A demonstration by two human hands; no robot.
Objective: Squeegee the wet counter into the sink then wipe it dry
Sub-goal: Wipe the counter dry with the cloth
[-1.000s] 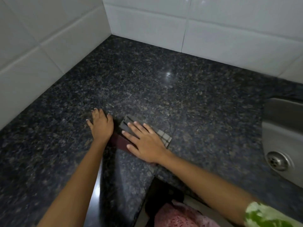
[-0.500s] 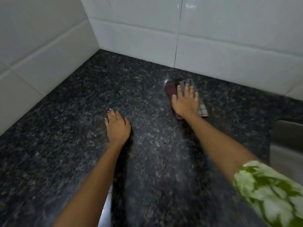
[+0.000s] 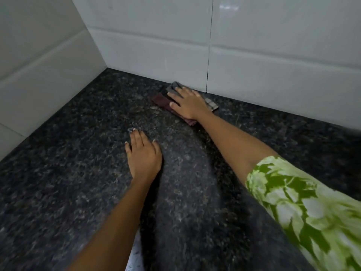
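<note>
Speckled dark granite counter (image 3: pixel 78 173) meets glossy white tiles (image 3: pixel 273 75). Right hand (image 3: pixel 188 104) presses flat, fingers spread, on a folded cloth (image 3: pixel 160 100) far; left hand (image 3: pixel 143 155) rests flat, empty.

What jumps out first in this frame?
The right hand pressed flat on a maroon-and-grey cloth, far back against the white tiled wall. Nearer, the left hand lies palm-down on the dark speckled counter. A green leaf-print sleeve fills the lower right.
</note>
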